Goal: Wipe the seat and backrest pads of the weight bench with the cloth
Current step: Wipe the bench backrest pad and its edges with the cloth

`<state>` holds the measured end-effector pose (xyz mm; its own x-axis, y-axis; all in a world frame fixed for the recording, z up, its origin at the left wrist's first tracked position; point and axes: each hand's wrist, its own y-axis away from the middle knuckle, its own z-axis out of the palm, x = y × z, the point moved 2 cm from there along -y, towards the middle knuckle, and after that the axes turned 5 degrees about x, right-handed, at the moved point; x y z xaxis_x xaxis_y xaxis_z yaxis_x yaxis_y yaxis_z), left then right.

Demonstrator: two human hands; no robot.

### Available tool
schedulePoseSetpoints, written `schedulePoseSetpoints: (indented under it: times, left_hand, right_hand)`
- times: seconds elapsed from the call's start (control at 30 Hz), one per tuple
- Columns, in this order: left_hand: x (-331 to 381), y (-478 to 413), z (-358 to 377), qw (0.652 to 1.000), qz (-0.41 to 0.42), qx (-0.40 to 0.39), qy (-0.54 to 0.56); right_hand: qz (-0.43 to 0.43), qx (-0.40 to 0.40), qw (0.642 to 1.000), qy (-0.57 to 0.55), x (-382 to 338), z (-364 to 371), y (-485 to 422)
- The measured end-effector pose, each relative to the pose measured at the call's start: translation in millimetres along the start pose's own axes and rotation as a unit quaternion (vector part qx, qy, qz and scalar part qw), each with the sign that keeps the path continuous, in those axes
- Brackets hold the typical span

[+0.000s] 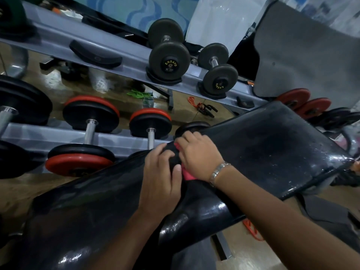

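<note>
Both hands are right at the gap between the two black pads, about the middle of the frame. The right hand (pixel 198 155) is on top of the red cloth (pixel 188 175), fingers bent over it and pushing it down where the pads meet, so only a bit of red pokes out under the palm. There's a silver bracelet (pixel 219 171) on that wrist. The left hand (pixel 161 172) is wrapped over the end of the long pad (pixel 87 211) that runs to the lower left, fingers curled over its far edge and thumb flat on top. The wider pad (pixel 272 149) is tipped up toward the right. Honestly can't tell which one is seat and which is backrest. Behind them a grey rack (pixel 124 55) crosses the upper left with grey dumbbells (pixel 168 55), and red-and-black dumbbells (pixel 87 121) sit lower down.
</note>
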<state>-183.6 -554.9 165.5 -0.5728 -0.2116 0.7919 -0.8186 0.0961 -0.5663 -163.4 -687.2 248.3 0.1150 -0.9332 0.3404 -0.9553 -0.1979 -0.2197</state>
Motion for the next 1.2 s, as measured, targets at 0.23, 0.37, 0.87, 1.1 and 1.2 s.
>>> schedulePoseSetpoints:
  times: [0.23, 0.37, 0.87, 1.1, 1.2]
  left_hand:
    - [-0.2, -4.4, -5.5, 0.998, -0.029, 0.056, 0.019]
    - [-0.3, -6.2, -8.8, 0.995, -0.053, 0.074, 0.038]
    - [35.7, -34.0, 36.2, 0.985, 0.09, -0.107, -0.104]
    - [43.1, -44.0, 62.9, 0.986, 0.052, -0.098, -0.124]
    - [42.0, -39.8, 64.4, 0.989, 0.053, -0.088, -0.107]
  right_hand:
    - [0.037, 0.038, 0.999, -0.005, -11.1, -2.5, 15.9]
    - [-0.01, 0.028, 0.999, -0.033, -9.0, -9.8, 47.0]
    - [0.227, 0.176, 0.958, 0.016, 117.7, -75.7, 171.1]
    - [0.183, 0.112, 0.974, 0.067, 88.0, -67.8, 154.6]
    - [0.128, 0.094, 0.986, 0.056, 97.5, -71.1, 163.5]
